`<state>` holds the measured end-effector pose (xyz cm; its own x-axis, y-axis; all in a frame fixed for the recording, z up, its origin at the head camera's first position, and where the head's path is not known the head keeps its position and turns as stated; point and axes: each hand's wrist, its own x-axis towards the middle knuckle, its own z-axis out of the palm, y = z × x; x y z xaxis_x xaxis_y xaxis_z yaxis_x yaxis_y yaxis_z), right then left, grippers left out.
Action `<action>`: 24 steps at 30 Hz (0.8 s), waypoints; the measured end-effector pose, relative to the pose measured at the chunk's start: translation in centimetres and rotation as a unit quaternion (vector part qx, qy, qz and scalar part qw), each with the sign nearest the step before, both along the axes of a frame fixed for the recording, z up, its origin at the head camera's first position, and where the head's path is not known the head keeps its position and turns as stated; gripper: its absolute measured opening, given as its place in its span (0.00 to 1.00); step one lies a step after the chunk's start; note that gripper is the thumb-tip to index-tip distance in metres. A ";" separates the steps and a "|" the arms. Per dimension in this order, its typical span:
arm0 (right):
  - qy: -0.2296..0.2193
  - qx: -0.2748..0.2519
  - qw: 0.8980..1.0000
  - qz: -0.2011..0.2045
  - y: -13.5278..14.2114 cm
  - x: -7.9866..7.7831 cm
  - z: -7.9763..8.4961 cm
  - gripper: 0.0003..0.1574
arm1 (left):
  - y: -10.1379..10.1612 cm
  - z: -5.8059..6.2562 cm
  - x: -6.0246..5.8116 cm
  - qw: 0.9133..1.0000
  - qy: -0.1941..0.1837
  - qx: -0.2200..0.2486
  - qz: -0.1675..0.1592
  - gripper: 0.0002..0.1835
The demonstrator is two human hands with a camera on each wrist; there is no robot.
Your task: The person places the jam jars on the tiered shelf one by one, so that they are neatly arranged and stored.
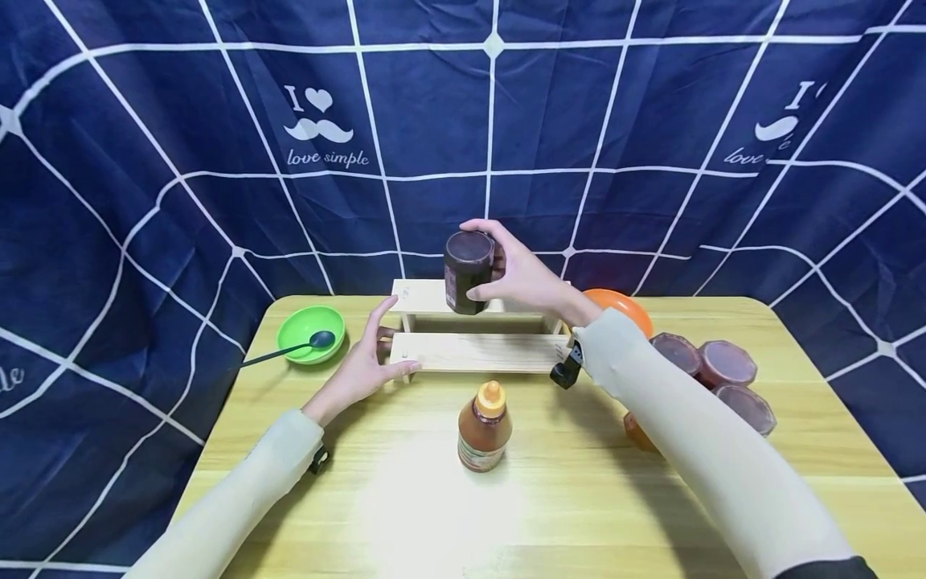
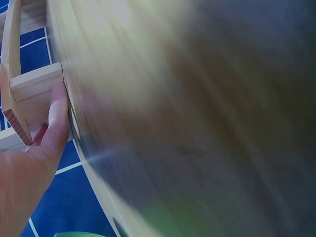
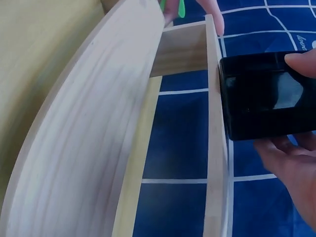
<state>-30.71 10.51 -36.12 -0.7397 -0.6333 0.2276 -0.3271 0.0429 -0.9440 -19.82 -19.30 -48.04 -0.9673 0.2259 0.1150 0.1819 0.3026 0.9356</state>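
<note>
A dark jar with a black lid is held upright at the upper plank of a two-step wooden rack. My right hand grips it from the right, fingers behind and thumb in front. In the right wrist view, the jar's dark base is right at the plank's edge. The left hand holds the rack's left end, thumb at the lower plank and index finger reaching toward the upper one. One finger lies along the rack's end support in the left wrist view.
An orange-capped sauce bottle stands in front of the rack. On the left is a green bowl with a dark spoon. Several lidded jars and an orange bowl, partly behind the right arm, are on the right.
</note>
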 end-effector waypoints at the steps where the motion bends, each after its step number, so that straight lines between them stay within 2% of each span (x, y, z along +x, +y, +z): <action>1: -0.003 0.000 1.000 0.005 -0.1 -0.1 -0.1 0.61 | 0.0 0.0 0.0 1.000 0.001 -0.003 0.002 0.65; 13: -0.029 0.017 0.998 0.052 0.0 -1.3 0.3 0.61 | 0.0 0.1 0.1 1.000 0.000 -0.010 0.002 0.64; 24: -0.012 0.017 0.998 0.051 -0.1 -1.6 0.1 0.61 | -0.1 0.1 -0.1 1.000 -0.003 -0.012 0.001 0.65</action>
